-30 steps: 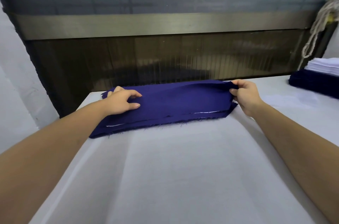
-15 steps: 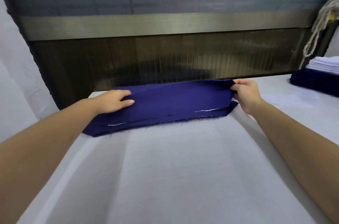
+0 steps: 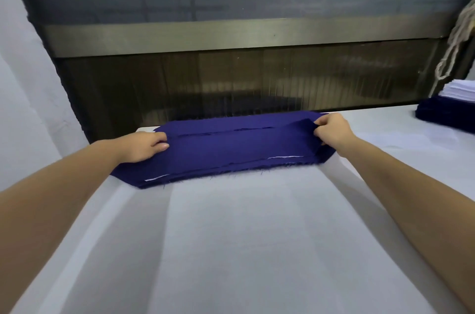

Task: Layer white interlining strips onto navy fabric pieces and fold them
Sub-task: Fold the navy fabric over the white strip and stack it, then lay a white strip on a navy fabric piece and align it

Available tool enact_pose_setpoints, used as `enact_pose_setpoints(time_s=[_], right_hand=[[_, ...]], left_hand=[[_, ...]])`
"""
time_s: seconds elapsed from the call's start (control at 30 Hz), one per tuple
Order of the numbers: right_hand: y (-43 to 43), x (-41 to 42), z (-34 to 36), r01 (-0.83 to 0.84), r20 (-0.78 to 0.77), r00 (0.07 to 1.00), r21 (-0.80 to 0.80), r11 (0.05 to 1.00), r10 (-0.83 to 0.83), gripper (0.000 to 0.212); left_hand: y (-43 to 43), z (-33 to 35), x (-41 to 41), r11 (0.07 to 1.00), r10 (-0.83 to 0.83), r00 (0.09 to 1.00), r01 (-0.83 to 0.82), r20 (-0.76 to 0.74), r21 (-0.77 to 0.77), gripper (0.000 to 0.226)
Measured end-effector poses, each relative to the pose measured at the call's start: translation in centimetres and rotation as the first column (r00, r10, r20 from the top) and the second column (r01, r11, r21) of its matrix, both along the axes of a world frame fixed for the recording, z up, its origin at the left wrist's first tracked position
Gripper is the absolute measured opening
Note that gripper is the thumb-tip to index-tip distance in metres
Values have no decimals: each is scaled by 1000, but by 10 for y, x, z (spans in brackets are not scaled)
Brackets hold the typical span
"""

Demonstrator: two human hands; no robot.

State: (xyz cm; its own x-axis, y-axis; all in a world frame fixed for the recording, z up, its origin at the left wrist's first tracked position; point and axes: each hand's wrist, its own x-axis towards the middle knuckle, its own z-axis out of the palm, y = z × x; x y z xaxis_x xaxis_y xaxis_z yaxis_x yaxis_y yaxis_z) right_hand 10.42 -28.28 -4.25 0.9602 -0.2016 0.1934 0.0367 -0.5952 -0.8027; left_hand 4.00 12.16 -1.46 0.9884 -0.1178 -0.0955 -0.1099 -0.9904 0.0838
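At far table (image 3: 236, 236) edge, left hand (image 3: 144, 145) presses, right hand (image 3: 332, 131) seemingly pinches fabric (image 3: 231, 150).

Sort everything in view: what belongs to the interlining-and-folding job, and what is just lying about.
Job: navy fabric, folded on the table; white interlining peeking from its near edge; left hand resting on it; right hand pinching its flap; white strip stack on navy stack, far right.
Lying about: cord hanging at far right; metal rail behind the table.
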Motion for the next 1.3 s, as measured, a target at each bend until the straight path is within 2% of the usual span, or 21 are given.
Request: enact_pose_setpoints(time_s=[0.1, 0.2, 0.27, 0.37, 0.43, 0.7, 0.93, 1.17, 1.3], right_hand=[[3, -4, 0, -17, -5, 1000, -194, 981, 16, 29], [1, -6, 2, 35, 19, 999, -327, 945, -30, 40], [-1, -9, 3, 91, 66, 995, -392, 915, -71, 45], [-6, -14, 5, 107, 112, 991, -405, 908, -67, 43], [-12, -16, 7, 98, 119, 991, -379, 920, -56, 38], [-89, -37, 15, 120, 43, 993, -415, 902, -113, 29], [-167, -44, 15, 215, 47, 974, -491, 844, -221, 36], [-231, -33, 27, 379, 158, 911, -687, 621, -381, 36], [-268, -19, 36, 409, 174, 876, -763, 500, -451, 38]], left_hand=[[1, -7, 3, 1000, -3, 999, 3, 53, 8, 4], [-8, -6, 7, 999, -13, 985, 4, 173, 54, 22], [-21, -6, 9, 1000, -15, 972, 15, 234, -2, 28], [-54, -8, 16, 970, -45, 966, 104, 256, -219, 26], [-82, -10, 22, 943, -96, 958, 174, 270, -283, 23], [-230, -6, 48, 842, -285, 902, 397, 323, -365, 16], [-338, -3, 54, 812, -364, 876, 465, 316, -354, 17], [-428, -2, 70, 791, -411, 863, 498, 294, -356, 19], [-470, -1, 86, 764, -408, 874, 485, 263, -426, 19]])
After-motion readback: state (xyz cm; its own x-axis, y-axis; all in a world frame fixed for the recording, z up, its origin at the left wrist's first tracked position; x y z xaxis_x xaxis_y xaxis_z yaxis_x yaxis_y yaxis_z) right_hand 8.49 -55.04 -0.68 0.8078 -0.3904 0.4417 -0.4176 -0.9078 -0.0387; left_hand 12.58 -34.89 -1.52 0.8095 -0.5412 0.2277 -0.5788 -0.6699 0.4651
